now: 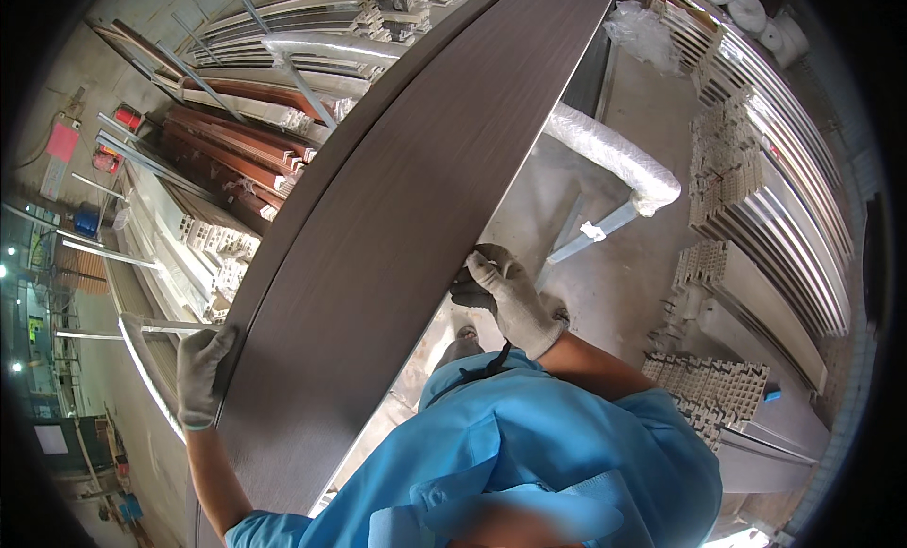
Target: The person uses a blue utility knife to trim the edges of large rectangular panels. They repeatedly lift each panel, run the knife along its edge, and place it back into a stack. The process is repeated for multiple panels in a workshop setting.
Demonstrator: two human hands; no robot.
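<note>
A long, dark brown panel (397, 198) with a fine brushed grain stretches diagonally across the view, a narrow groove running along its left side. My left hand (201, 373), in a grey work glove, grips the panel's left edge, thumb against the side and the other fingertips partly hidden. At the opposite edge, my right hand (515, 302) wears a grey glove with darker fingers. Its fingers are curled, thumb and fingertips at the panel's rim. What lies under the panel is hidden.
Padded support arms wrapped in clear film (614, 156) stick out beneath the panel. Racks of stacked pale profiles (775, 198) stand on the right. Reddish-brown profiles (231, 151) and white profiles (170, 236) lie on racks at left. Crumpled plastic film (642, 33) sits at the far right.
</note>
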